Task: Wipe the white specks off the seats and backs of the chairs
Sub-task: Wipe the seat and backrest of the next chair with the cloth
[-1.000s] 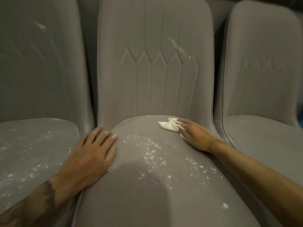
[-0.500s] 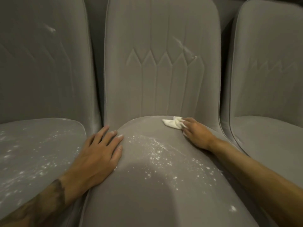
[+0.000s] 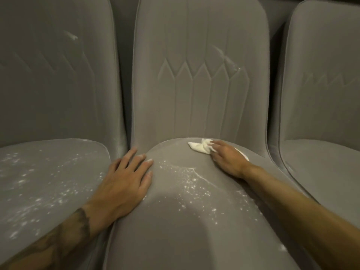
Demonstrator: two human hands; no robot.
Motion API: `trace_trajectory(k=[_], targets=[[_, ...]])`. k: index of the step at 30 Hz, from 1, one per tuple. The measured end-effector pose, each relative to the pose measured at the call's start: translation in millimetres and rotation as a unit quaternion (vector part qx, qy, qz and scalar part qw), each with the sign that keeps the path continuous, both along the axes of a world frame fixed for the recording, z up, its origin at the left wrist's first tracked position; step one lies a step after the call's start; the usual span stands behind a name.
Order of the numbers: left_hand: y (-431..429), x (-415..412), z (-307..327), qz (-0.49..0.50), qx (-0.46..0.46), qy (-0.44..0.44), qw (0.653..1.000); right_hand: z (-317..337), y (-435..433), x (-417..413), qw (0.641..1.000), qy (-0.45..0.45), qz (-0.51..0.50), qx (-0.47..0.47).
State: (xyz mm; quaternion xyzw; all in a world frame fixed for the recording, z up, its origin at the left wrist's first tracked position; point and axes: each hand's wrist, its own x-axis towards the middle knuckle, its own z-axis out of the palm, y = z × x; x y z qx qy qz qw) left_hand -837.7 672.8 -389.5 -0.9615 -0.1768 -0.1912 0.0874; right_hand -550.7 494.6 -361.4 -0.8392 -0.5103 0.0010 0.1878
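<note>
White specks are scattered across the middle of the middle chair's seat, with one stray fleck down by its front right edge. None of that patch has been wiped yet.

The left hand lies flat on the seat's left edge, fingers straight and released, bracing and holding nothing. Beside it, the left chair's seat is thickly dusted and looks untouched.

Further back, here's the action. The right hand is at the seat's rear edge, fingers bent over a white cloth and grasping it while pressing it into the fabric. Over the last second the cloth has slid a little leftward along that rear edge, and the strip around it reads cleaner than the centre. So the wipe is under way but early, and I'd judge the next stroke has to come forward through the main patch.

Beyond that, a white smear marks the middle backrest and a smaller one the left backrest. The right chair shows no specks I can make out.
</note>
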Motion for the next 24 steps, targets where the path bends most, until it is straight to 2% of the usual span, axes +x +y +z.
trace_trajectory(k=[4,7,9,13,15,20,22,24], targets=[[0,0,1,0.004,-0.019,-0.002,1.000,-12,36,-52,0.996,0.011,0.084,0.018],[-1,-1,2,0.006,-0.018,0.018,1.000,-14,23,-61,0.985,-0.012,0.172,-0.013],[0,-2,2,0.007,-0.022,0.027,0.999,-7,11,-39,0.988,-0.009,0.150,-0.029],[-1,-3,2,0.014,-0.042,0.023,0.999,-2,22,-12,1.000,0.004,0.003,-0.005],[-1,-3,2,0.017,-0.048,0.021,0.998,-5,43,-32,1.000,0.014,0.011,0.012],[1,-5,8,0.016,-0.064,0.054,0.996,-14,35,-69,0.987,-0.005,0.160,-0.004],[4,-10,8,0.019,-0.078,0.071,0.994,-9,23,-51,0.991,-0.007,0.134,-0.014],[9,-21,7,0.032,-0.088,0.071,0.993,-5,20,-32,0.998,-0.001,0.055,-0.012]])
